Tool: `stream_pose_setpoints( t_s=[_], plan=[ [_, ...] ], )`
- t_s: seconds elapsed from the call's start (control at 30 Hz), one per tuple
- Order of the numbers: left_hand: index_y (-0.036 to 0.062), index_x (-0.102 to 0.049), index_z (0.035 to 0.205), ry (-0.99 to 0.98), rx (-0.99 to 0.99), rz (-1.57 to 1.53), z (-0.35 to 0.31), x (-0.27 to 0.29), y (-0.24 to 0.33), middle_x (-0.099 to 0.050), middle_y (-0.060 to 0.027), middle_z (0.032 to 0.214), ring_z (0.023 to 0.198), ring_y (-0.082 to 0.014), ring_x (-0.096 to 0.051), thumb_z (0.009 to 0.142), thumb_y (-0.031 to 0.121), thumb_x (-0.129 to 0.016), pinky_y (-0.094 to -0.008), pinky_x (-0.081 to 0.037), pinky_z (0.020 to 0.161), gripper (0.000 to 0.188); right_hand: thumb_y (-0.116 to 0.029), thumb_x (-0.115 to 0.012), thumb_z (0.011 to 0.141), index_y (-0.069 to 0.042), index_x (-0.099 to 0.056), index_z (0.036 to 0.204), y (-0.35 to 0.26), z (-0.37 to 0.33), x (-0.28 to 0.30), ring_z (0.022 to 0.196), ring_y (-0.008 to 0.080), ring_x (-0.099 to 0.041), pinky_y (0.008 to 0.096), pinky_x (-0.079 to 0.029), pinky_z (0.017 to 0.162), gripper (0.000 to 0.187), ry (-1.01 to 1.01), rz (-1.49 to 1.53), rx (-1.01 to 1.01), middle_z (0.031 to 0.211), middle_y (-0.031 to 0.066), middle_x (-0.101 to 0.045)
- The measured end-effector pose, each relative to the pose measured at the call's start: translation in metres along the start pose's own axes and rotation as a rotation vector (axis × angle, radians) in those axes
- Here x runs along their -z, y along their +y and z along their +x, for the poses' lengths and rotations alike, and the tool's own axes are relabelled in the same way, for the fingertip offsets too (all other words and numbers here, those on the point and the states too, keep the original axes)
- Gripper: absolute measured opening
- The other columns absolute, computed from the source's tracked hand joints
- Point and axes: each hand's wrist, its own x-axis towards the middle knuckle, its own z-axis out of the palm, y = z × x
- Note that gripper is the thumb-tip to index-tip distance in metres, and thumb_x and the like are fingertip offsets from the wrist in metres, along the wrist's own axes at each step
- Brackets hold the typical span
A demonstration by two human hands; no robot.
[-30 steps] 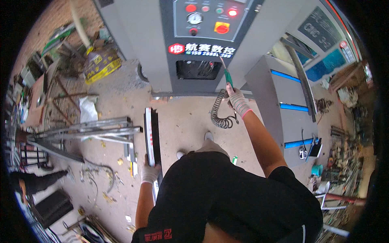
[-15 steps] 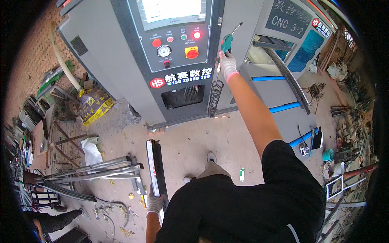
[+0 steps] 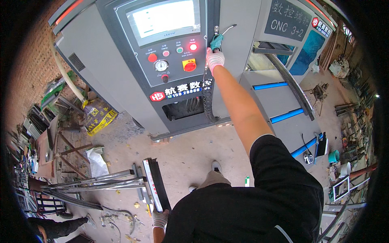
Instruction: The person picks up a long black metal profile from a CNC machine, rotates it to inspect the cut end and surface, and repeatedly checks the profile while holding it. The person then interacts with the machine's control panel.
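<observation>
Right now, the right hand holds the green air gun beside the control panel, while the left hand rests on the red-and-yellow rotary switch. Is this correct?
Not quite: the left hand is misplaced. The head view shows it gripping the long black-and-white profile, low in the picture. The right hand does hold the green air gun beside the control panel.

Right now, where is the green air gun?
The green air gun is upper centre in the head view, in the right hand, right of the control panel.
</observation>
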Motion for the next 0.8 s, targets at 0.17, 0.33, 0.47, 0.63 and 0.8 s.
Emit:
stream_pose_setpoints(
  t_s=[0.17,0.33,0.47,0.63,0.8],
  plan=[
    [-0.0024,-0.055,0.138,-0.012,0.132,0.022,0.01,0.002,-0.019,-0.07,-0.0123,0.118,0.104,-0.0236,-0.067,0.077,0.005,-0.08,-0.037,-0.058,0.089,0.067,-0.039,-0.062,0.093,-0.001,-0.07,0.101,0.033,-0.052,-0.004,0.094,0.0435,-0.071,0.0533,-0.055,0.089,0.04,0.255,-0.349,0.308,0.095,0.0221,-0.073],
    [-0.0063,-0.06,0.13,-0.141,0.134,-0.177,0.015,0.022,-0.009,-0.074,-0.0124,0.11,0.094,-0.0203,-0.071,0.08,0.029,-0.09,-0.0364,-0.059,0.086,0.068,-0.024,-0.072,0.089,-0.001,-0.062,0.129,0.057,-0.23,0.017,0.114,0.0333,-0.068,0.0457,-0.052,0.1,0.047,-0.672,-0.259,0.487,0.112,0.022,-0.07],
    [0.0028,-0.065,0.129,-0.356,0.055,-0.369,0.025,0.041,0.01,-0.072,-0.0054,0.108,0.097,-0.0182,-0.068,0.08,0.027,-0.087,-0.0352,-0.055,0.091,0.059,-0.022,-0.077,0.087,-0.007,-0.043,0.153,0.046,-0.368,0.033,0.133,0.0335,-0.055,0.0427,-0.046,0.113,0.076,-1.033,-0.192,0.849,0.147,0.0199,-0.05],
    [0.0,-0.04,0.154,-0.598,-0.015,-0.401,0.052,0.046,0.028,-0.07,-0.0115,0.102,0.093,-0.0247,-0.068,0.074,0.043,-0.088,-0.0399,-0.055,0.087,0.102,-0.019,-0.076,0.084,-0.005,-0.053,0.143,0.014,-0.414,0.042,0.12,0.0345,-0.061,0.0438,-0.051,0.103,0.064,-0.923,-0.101,0.978,0.134,0.0187,-0.058],
    [-0.0071,-0.027,0.158,-0.725,-0.018,-0.472,0.048,0.035,0.068,-0.068,-0.0157,0.098,0.088,-0.0269,-0.068,0.067,0.048,-0.088,-0.0384,-0.055,0.081,0.123,-0.012,-0.071,0.084,-0.004,-0.067,0.112,0.015,-0.434,0.067,0.088,0.03,-0.068,0.0421,-0.053,0.08,0.03,-0.822,-0.302,1.131,0.095,0.0087,-0.07]
  ],
)
